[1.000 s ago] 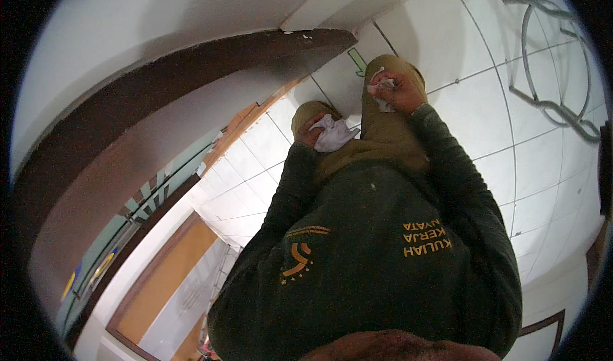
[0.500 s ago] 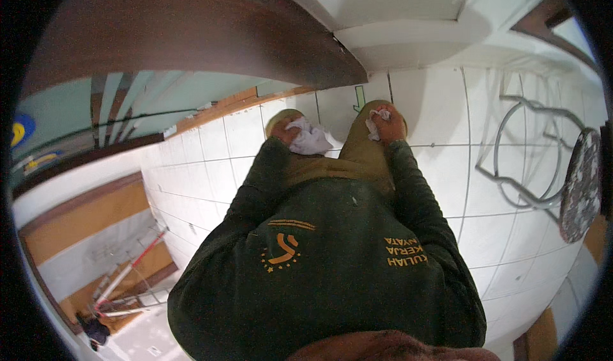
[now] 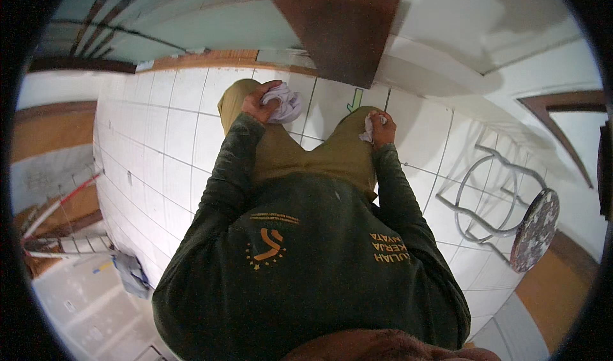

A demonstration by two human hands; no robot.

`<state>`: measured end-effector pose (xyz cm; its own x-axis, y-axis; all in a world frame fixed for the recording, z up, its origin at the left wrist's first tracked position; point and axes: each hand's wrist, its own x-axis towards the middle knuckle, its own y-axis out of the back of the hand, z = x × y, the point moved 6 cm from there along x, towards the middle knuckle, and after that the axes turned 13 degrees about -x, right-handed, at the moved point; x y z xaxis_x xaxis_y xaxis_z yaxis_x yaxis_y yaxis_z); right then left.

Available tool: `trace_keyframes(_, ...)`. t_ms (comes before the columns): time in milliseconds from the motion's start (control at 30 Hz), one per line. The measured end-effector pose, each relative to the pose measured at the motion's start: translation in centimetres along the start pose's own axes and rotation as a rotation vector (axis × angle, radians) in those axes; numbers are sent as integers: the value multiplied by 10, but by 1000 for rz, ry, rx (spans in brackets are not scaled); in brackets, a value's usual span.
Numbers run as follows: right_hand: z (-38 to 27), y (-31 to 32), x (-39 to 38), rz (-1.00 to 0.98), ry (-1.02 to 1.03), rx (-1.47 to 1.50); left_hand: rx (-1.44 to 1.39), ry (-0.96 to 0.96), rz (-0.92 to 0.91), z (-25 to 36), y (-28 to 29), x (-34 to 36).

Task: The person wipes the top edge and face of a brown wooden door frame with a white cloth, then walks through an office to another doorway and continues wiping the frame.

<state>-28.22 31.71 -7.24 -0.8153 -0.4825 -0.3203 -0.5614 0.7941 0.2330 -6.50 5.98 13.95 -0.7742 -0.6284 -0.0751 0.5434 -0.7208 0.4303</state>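
White tiled floor [image 3: 169, 128] is giving room at nine o'clock, brown panel [image 3: 338, 29] edging it at twelve, stool [image 3: 535, 230] standing at four. Left hand [image 3: 257, 104], half curled, is holding pale cloth [image 3: 287, 104] at its three o'clock; right hand [image 3: 384, 131], seemingly bunched, is gripping smaller cloth [image 3: 366, 131] at its nine.
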Motion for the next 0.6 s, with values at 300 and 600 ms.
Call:
trace_keyframes(300, -17, -6, 8, -24, 147, -125, -266, -119, 187, 14, 45, -39)
trace_keyframes(600, -71, -74, -4, 123, 1352, -816, -22, 10, 353, -16, 146, -71)
